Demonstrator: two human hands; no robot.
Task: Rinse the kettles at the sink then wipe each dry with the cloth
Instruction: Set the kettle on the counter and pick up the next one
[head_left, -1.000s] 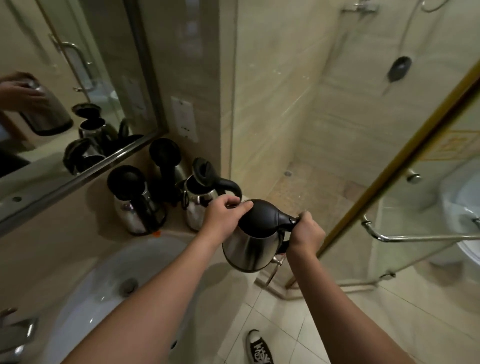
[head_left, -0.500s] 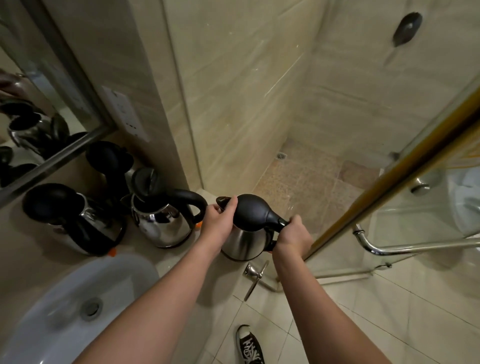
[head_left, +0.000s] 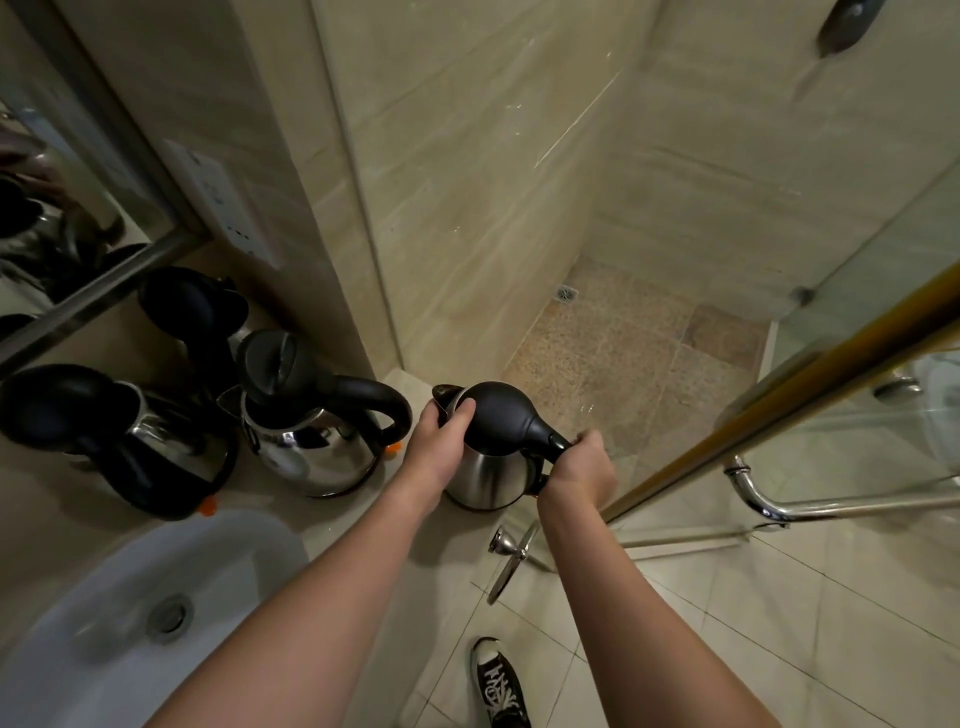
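A steel kettle (head_left: 488, 475) with a closed black lid stands upright at the right end of the counter (head_left: 322, 514). My right hand (head_left: 582, 467) grips its black handle. My left hand (head_left: 436, 447) curls over the lid's front edge by the spout. Three more steel kettles stand to the left with lids raised: one (head_left: 311, 441) right beside the held kettle, one (head_left: 150, 457) at the far left, one (head_left: 197, 312) behind them by the wall. The white sink (head_left: 104, 613) with its drain lies at lower left. No cloth is in view.
A mirror (head_left: 62, 208) and wall socket (head_left: 228, 208) are above the counter. A glass shower door (head_left: 857, 374) with a chrome bar handle (head_left: 831, 504) stands open at right. A chrome fitting (head_left: 506, 564) juts out below the counter's end. My shoe (head_left: 498, 680) is on the floor tiles.
Both hands have lowered the kettle from above the counter edge down onto the counter's right end. The view has turned right and downward.
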